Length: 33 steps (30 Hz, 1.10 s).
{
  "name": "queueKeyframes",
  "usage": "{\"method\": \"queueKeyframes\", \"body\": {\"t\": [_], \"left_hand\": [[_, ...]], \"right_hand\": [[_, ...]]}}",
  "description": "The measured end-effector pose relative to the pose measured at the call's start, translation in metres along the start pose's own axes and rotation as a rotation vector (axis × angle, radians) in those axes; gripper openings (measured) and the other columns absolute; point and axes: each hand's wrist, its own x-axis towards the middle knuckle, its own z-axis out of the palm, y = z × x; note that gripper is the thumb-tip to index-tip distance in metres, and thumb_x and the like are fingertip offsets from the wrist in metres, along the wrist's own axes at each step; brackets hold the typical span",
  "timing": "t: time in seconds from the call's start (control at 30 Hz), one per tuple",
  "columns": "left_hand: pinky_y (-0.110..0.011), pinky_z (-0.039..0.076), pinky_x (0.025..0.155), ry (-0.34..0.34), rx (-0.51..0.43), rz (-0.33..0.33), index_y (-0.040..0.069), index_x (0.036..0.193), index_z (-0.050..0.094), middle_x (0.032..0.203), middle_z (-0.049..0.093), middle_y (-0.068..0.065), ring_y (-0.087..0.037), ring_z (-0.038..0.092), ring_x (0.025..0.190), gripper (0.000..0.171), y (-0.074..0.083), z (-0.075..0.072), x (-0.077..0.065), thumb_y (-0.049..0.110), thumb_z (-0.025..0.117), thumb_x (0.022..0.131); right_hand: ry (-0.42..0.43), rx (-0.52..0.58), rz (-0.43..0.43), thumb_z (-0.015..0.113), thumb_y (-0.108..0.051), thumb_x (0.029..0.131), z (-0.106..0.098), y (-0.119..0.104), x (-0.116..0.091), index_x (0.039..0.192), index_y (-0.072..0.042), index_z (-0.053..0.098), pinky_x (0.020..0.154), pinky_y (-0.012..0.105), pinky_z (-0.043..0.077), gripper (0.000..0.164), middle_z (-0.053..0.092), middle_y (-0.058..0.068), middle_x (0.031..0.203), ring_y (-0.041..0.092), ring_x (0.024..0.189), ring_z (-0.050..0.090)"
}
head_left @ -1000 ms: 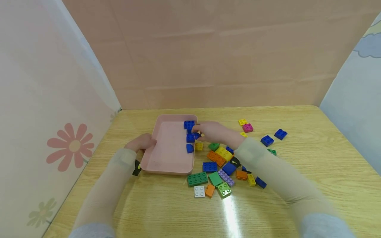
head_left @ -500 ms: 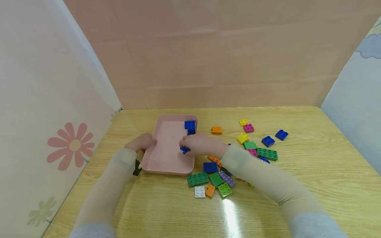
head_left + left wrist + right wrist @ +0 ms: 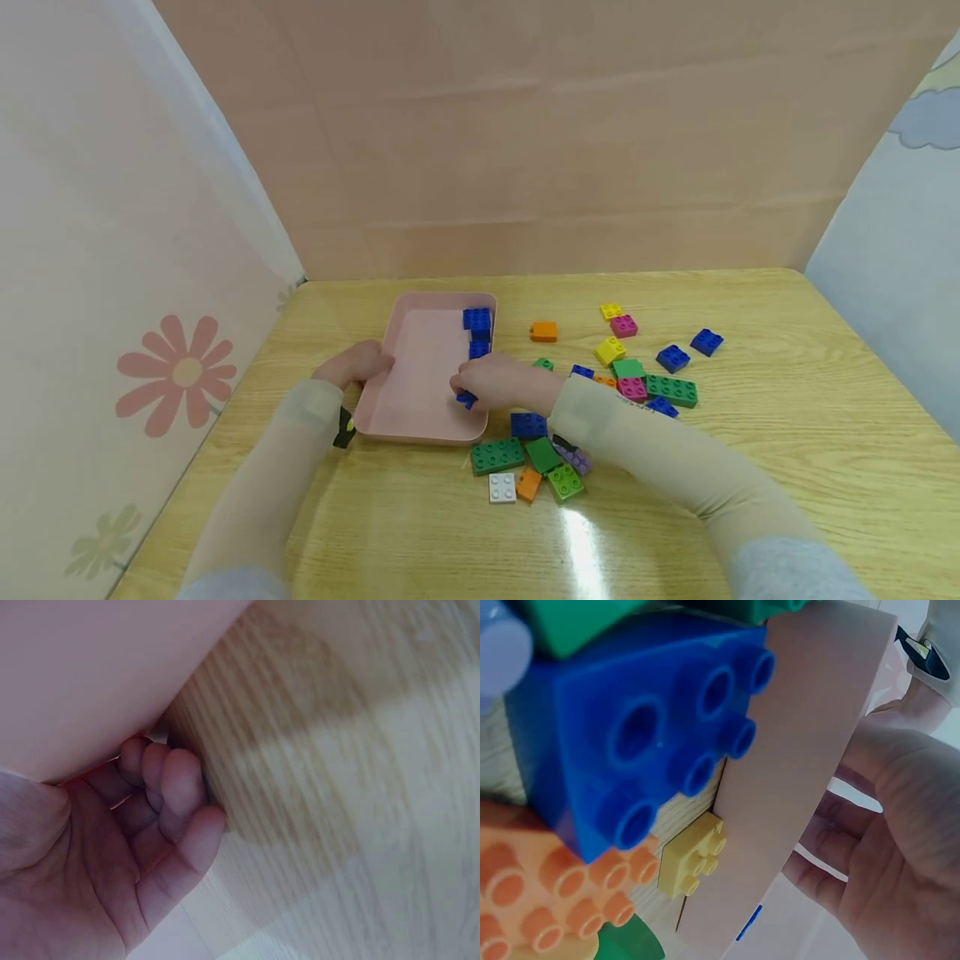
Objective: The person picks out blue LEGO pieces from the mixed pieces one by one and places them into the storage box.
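A shallow pink tray (image 3: 420, 375) lies on the wooden table. My left hand (image 3: 354, 363) grips its left wall; in the left wrist view the curled fingers of that hand (image 3: 135, 847) lie along the tray's outer side (image 3: 90, 682). Over the right wall reaches my right hand (image 3: 504, 382), pinching a small blue toy brick (image 3: 466, 399) low inside the tray. Blue bricks (image 3: 477, 320) stand along the inner right wall, some partly behind the hand. The right wrist view shows the right hand (image 3: 889, 840) beyond the tray wall (image 3: 810, 697); its fingertips and brick are hidden there.
Loose bricks lie right of the tray, among them an orange brick (image 3: 543, 332), a long green brick (image 3: 498, 456), a white brick (image 3: 502, 488) and a blue brick (image 3: 528, 425). Further right are two blue bricks (image 3: 673, 358). A yellow brick (image 3: 694, 855) sits by the tray's outer wall.
My right hand has moved from the upper right wall down along the tray's right side, with a blue brick in its fingers. The left hand has stayed on the left wall.
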Motion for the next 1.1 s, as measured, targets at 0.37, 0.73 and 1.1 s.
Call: {"method": "queueKeyframes", "body": {"t": [0.37,0.73,1.1], "left_hand": [[-0.031,0.044,0.063,0.033,-0.003,-0.005,0.001,0.097,0.056,0.08,0.055,-0.008,-0.019,0.055,0.067,0.023,-0.0045,0.0038,0.0045,0.019,0.043,0.101],[-0.031,0.045,0.063,0.026,0.005,-0.002,-0.001,0.101,0.056,0.082,0.057,-0.009,-0.019,0.056,0.068,0.024,-0.0051,0.0038,0.0061,0.02,0.043,0.102],[-0.03,0.044,0.06,0.017,0.011,-0.006,0.001,0.1,0.056,0.08,0.054,-0.008,-0.019,0.054,0.066,0.023,-0.0058,0.0038,0.0061,0.02,0.042,0.101]], "right_hand": [[-0.002,0.043,0.035,0.076,-0.021,0.086,0.0029,0.0004,0.0024,0.098,-0.016,0.065,0.071,0.027,0.045,0.017,0.058,-0.005,0.085,0.013,0.073,0.051],[-0.004,0.082,0.073,0.078,-0.022,0.084,0.0043,0.0009,0.0041,0.098,-0.014,0.065,0.071,0.026,0.046,0.021,0.056,-0.005,0.084,0.014,0.073,0.052],[0.003,0.041,0.06,0.076,-0.027,0.085,0.0033,-0.0009,0.0021,0.108,-0.015,0.064,0.071,0.025,0.048,0.029,0.058,-0.003,0.092,0.011,0.074,0.054]]}}
